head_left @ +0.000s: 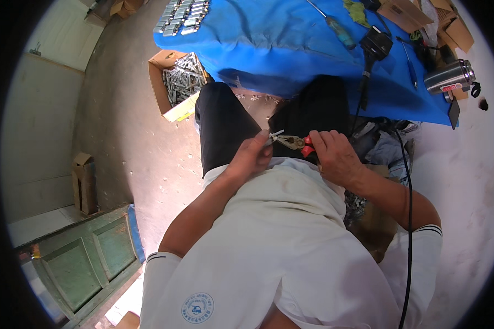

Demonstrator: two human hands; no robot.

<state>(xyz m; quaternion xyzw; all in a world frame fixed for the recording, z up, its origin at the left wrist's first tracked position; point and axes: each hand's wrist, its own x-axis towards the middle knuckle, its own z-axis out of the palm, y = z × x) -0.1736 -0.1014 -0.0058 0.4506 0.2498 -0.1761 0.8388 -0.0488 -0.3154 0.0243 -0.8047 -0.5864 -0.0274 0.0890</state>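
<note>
Right down in the lap, both hands are busy on one tool: the right hand is clenched around the red handles of a single pair of pliers, so the handles vanish into the fist and only the metal head sticks out toward the person's left. The left hand is pinched shut on a small metal piece, a thin pale sliver poking up from the fingertips right at the tip of the pliers, touching or as good as touching, too small to say which. So the piece sits just above and past the left fingertips, between the two hands. One black cable runs down past the right arm. Further out on the floor, left of the knees, there's one open cardboard box packed with grey metal parts, too many to count. Beyond that is the table with a blue cover, and on it one screwdriver with a blue-green handle, one black device at the near edge, one shiny steel flask at the right end, and a batch of metal parts lined up in rows at the far left corner.
</note>
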